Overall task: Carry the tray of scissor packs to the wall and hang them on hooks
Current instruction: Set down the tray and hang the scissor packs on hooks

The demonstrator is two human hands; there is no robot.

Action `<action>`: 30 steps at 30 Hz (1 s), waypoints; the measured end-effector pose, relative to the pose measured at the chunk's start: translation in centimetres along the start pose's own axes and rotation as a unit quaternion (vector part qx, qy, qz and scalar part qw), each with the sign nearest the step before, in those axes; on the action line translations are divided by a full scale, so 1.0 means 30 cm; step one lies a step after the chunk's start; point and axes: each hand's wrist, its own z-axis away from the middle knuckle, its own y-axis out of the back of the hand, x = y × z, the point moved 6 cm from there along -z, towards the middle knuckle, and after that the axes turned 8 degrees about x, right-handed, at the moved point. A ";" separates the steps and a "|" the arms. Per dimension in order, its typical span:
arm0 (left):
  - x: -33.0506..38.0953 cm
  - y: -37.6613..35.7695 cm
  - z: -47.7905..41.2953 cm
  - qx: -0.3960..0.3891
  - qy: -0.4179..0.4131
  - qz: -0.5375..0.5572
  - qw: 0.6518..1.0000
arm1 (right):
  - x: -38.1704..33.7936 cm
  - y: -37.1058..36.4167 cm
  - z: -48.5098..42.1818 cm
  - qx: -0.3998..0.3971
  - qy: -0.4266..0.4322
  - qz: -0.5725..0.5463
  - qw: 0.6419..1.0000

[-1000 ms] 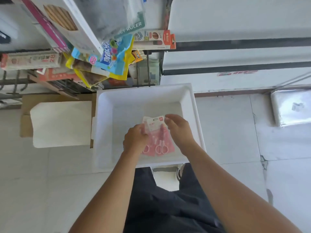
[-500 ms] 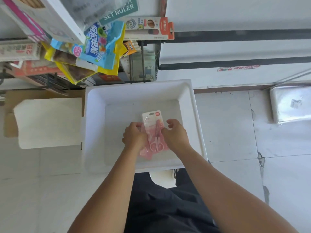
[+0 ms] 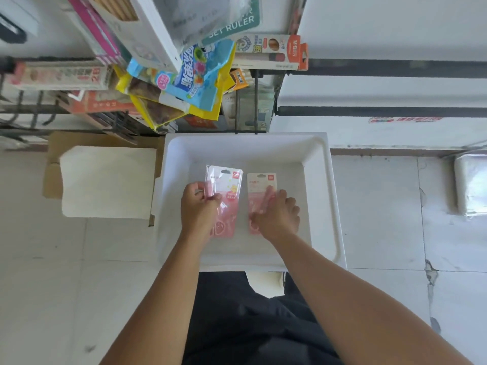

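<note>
A white tray [image 3: 326, 206] lies on the tiled floor below a wall rack of hanging goods. Two pink scissor packs are in it, side by side. My left hand [image 3: 199, 209] grips the left pack [image 3: 226, 183] by its left edge, thumb on its front. My right hand [image 3: 276, 214] lies over the lower part of the right pack [image 3: 259, 184], fingers curled on it; only the pack's top card shows. Whether either pack is lifted off the tray floor I cannot tell.
Black wire hooks [image 3: 246, 111] stick out of the rack just above the tray's far rim. Bags and boxed stationery [image 3: 189, 75] hang overhead at the left. A white board on cardboard [image 3: 105, 180] lies left of the tray, a wrapped bundle [image 3: 471, 185] at far right.
The packs were one stack held between both hands. They are now split: the left hand has drawn one pack left, the right hand has the other to the right.
</note>
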 end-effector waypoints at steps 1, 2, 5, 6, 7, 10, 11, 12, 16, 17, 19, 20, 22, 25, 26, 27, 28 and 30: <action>0.004 0.010 0.000 0.001 0.006 0.015 1.000 | -0.008 -0.006 0.000 0.008 0.001 0.003 1.000; 0.009 0.018 0.000 0.001 0.010 0.025 1.000 | -0.018 -0.012 0.001 0.011 -0.001 0.000 1.000; 0.021 0.030 0.005 -0.004 0.012 0.038 0.999 | -0.032 -0.037 -0.004 0.001 -0.019 -0.021 1.000; 0.023 0.035 0.006 -0.005 0.013 0.039 0.999 | -0.034 -0.041 -0.003 -0.008 -0.028 -0.027 0.999; 0.024 0.039 0.006 -0.005 0.014 0.039 0.999 | -0.033 -0.046 -0.008 -0.012 -0.035 -0.037 0.999; 0.029 0.056 0.009 -0.003 0.013 0.040 0.999 | -0.033 -0.025 -0.009 0.001 -0.039 -0.064 0.997; 0.031 0.061 0.012 -0.004 0.013 0.044 0.999 | -0.031 -0.017 -0.008 0.010 -0.034 -0.074 0.997; 0.033 0.066 0.015 -0.007 0.013 0.048 0.999 | -0.031 -0.005 0.000 0.016 -0.032 -0.087 0.996; 0.059 0.089 0.046 -0.026 0.013 0.062 0.998 | -0.013 0.053 0.037 0.020 -0.035 -0.116 0.992; 0.069 0.096 0.057 -0.030 0.012 0.065 0.997 | -0.010 0.076 0.050 0.017 -0.035 -0.132 0.990; 0.088 0.111 0.078 -0.041 0.010 0.073 0.996 | -0.018 0.124 0.084 0.003 -0.031 -0.201 0.979; 0.098 0.120 0.089 -0.047 0.009 0.077 0.996 | -0.023 0.153 0.104 -0.010 -0.030 -0.237 0.971; 0.125 0.143 0.114 -0.059 0.001 0.083 0.995 | -0.031 0.216 0.148 -0.038 -0.024 -0.286 0.957; 0.185 0.183 0.156 -0.080 -0.012 0.107 0.991 | -0.049 0.321 0.213 -0.048 -0.002 -0.365 0.930; 0.210 0.197 0.169 -0.089 -0.016 0.122 0.988 | -0.052 0.351 0.228 -0.047 0.002 -0.395 0.917; 0.235 0.212 0.184 -0.100 -0.020 0.132 0.986 | -0.058 0.378 0.246 -0.049 0.003 -0.427 0.903; 0.258 0.227 0.197 -0.109 -0.022 0.138 0.984 | -0.067 0.408 0.266 -0.048 0.009 -0.450 0.892; 0.300 0.253 0.223 -0.135 -0.025 0.153 0.979 | -0.088 0.469 0.307 -0.039 0.037 -0.482 0.874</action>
